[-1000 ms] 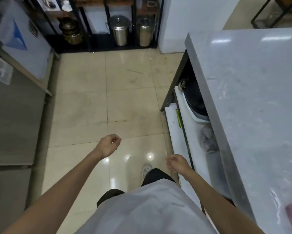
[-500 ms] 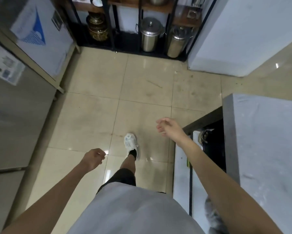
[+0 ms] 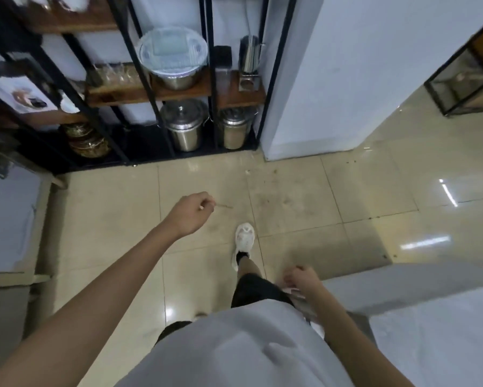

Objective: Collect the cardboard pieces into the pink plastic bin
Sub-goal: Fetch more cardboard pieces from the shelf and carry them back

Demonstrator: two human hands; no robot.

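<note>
Beside the counter's end, walking toward the shelf rack, both hands empty.

Since a second ago the view has swung away from the counter (image 3: 402,297) and the black shelf rack (image 3: 151,88) with its steel pots (image 3: 185,127) has come much closer, so the person is on the move across the tiled floor (image 3: 304,202), one white shoe (image 3: 244,238) stepping ahead. The left hand (image 3: 191,212) swings forward with fingers loosely curled and holds nothing; the right hand (image 3: 301,277) hangs by the hip, fingers also loosely curled, empty as far as shows. Neither cardboard pieces nor a pink bin appear in view, so I judge this a search or approach step, with collecting not yet begun.
</note>
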